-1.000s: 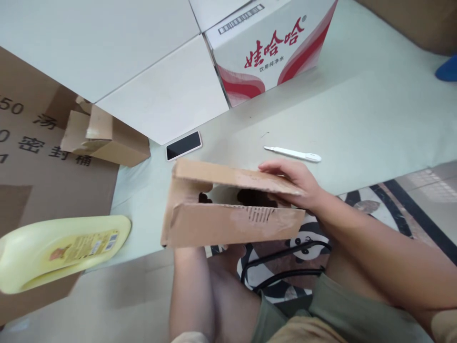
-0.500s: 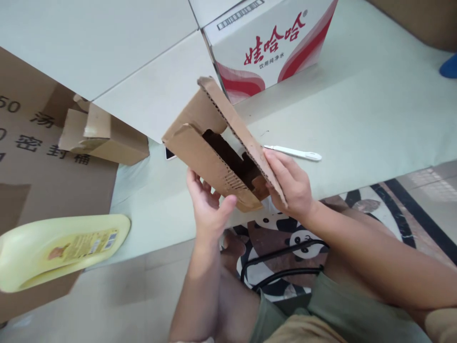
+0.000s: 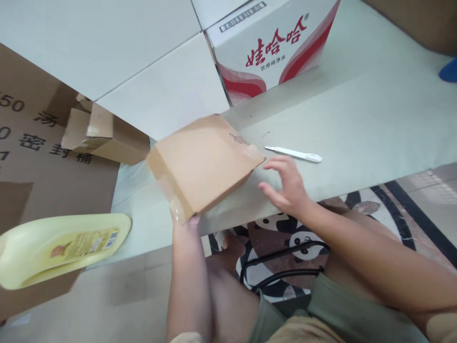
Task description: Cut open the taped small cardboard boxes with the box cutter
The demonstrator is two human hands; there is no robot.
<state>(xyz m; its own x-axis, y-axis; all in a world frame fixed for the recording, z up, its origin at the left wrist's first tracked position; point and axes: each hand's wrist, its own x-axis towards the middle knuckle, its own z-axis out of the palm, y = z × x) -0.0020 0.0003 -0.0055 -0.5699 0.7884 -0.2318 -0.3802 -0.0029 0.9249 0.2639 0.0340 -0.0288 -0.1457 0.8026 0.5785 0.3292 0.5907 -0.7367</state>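
A flat brown cardboard box (image 3: pixel 203 164) hovers over the pale green mat (image 3: pixel 357 124), its plain side up with clear tape along the near edge. My left hand (image 3: pixel 185 224) grips its near left corner from underneath; only the thumb tip shows. Just off the box's right edge, my right hand (image 3: pixel 285 183) is open, fingers spread, touching nothing. A white craft knife (image 3: pixel 293 153) lies on the mat just beyond the right hand.
A white and red printed carton (image 3: pixel 274 43) stands at the back. A small torn brown box (image 3: pixel 103 136) rests on a large printed cardboard sheet (image 3: pixel 35 143) at the left. A pale yellow bottle (image 3: pixel 60 247) lies at the lower left. A panda-pattern cushion (image 3: pixel 278 238) is below.
The box has been turned over from open side up to plain side up and swung left. My right hand has let go of it and come away open.
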